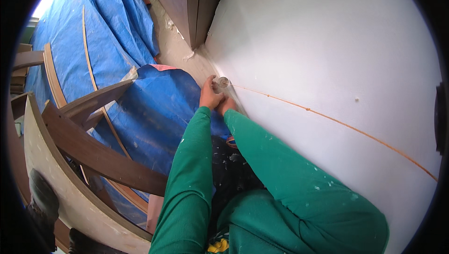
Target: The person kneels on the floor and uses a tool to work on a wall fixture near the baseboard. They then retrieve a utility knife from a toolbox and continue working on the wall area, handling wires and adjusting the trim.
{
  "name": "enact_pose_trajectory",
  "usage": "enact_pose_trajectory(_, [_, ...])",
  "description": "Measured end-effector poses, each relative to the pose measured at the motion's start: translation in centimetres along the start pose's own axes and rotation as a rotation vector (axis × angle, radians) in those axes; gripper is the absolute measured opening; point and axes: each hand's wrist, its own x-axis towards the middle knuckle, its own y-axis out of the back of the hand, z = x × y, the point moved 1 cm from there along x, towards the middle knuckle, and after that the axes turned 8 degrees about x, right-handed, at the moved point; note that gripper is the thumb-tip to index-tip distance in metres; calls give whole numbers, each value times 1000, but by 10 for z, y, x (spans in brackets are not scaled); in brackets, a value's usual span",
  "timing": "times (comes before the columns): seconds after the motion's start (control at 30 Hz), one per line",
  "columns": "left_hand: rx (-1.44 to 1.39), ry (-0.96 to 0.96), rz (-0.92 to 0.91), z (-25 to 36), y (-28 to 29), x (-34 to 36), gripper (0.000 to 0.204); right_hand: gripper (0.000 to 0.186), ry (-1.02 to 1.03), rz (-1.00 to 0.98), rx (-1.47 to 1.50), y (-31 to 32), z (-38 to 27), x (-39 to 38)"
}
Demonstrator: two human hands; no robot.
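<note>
Low against the white wall (327, 43), my left hand (211, 94) is curled with thumb and fingers about a small round greyish piece (223, 82). What this piece is I cannot make out. A thin orange cord (307, 109) with small knots runs taut from it across the wall to the lower right. My right hand (227, 105) is just below and beside the left one, close to the wall; its fingers are hidden behind the left hand. Both arms are in green sleeves with white specks.
A blue tarp (154, 109) covers the floor on the left. Curved wooden boards and frame pieces (103, 151) stand over it. A brown wooden cabinet or frame edge (187, 10) juts in by the wall corner. A coil of reddish cord (231, 141) lies under my arms.
</note>
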Motion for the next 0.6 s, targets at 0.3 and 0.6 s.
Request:
enact_pose_trajectory(0.3, [10, -73, 108, 1, -7, 6, 71, 49, -126, -42, -15, 8, -23, -6])
enact_pose_trajectory(0.6, [45, -88, 199, 0, -16, 4, 64, 51, -162, -28, 27, 3, -23, -5])
